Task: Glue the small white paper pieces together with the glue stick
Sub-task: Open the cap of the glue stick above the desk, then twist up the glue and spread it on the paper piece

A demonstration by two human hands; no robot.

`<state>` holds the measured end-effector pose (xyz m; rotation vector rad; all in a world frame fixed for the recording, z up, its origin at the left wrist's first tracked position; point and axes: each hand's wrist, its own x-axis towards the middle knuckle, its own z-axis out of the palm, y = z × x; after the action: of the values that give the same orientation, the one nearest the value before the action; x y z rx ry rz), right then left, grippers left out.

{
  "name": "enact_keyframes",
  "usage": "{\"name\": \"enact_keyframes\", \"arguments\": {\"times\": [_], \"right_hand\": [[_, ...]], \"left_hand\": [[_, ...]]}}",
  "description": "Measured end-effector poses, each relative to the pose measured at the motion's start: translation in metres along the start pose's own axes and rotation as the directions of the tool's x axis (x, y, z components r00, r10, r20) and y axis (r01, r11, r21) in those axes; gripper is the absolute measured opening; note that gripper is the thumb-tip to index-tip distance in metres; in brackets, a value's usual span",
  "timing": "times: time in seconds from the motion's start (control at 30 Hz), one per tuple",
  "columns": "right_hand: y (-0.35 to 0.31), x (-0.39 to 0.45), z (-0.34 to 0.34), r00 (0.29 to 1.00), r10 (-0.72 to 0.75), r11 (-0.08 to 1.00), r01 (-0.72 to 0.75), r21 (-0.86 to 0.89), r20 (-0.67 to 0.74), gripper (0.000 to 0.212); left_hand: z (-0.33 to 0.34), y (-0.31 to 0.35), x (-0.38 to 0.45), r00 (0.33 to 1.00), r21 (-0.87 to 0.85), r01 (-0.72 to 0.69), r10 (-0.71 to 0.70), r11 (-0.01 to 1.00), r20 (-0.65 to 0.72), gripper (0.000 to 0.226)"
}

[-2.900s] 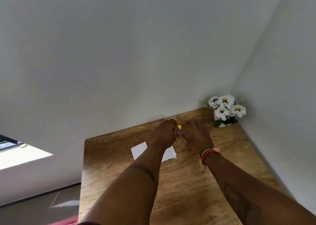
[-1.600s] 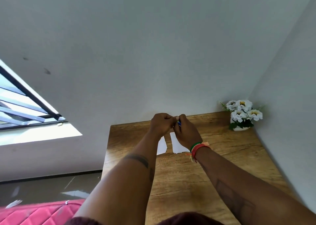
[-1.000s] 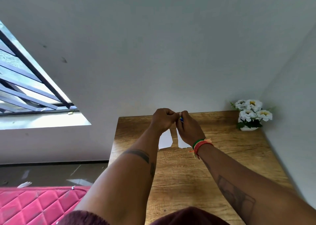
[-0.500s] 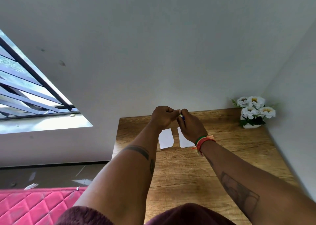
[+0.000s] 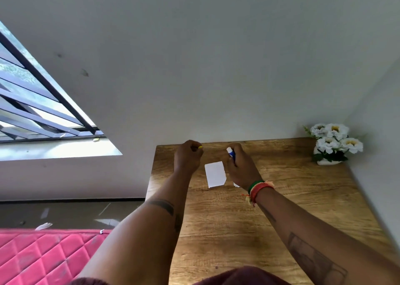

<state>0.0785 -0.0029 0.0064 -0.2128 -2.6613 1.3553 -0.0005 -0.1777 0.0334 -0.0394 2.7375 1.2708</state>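
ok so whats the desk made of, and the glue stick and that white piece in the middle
Desk: wood-look top, matte, printed-looking grain and dark cracks; likely laminate, though solid wood is possible.
Glue stick, in the right hand: probably smooth plastic, blue barrel, white tip.
White piece: thin matte paper, lying flat with a clipped corner.

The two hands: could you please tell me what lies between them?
In the head view, a white paper piece lies on the wooden table between left hand and right hand.

Matt wood-grain table point(image 5: 281, 198), smooth white paper piece point(image 5: 215, 174)
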Motion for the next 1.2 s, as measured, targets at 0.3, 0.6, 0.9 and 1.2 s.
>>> {"name": "enact_keyframes", "arguments": {"times": [0.3,0.6,0.9,1.2], "right_hand": [[-0.013,0.002,0.069,0.994,0.081,0.991,-0.089,0.103,0.072,0.02],[-0.009,0.011,0.089,0.982,0.128,0.987,-0.14,0.078,0.136,0.022],[-0.018,0.027,0.067,0.983,0.151,0.972,-0.167,0.168,0.104,0.021],[-0.056,0.03,-0.001,0.978,0.157,0.937,-0.105,0.332,-0.134,0.018]], "left_hand": [[0.015,-0.066,-0.006,0.998,0.182,0.059,-0.065,0.982,0.024,0.013],[0.019,-0.101,0.0,0.986,0.374,0.017,-0.076,0.927,0.145,0.02],[0.008,-0.086,0.007,0.977,0.472,-0.004,-0.098,0.882,0.191,0.047],[-0.001,0.046,-0.015,0.997,-0.325,-0.074,0.074,0.943,-0.012,0.023]]}}
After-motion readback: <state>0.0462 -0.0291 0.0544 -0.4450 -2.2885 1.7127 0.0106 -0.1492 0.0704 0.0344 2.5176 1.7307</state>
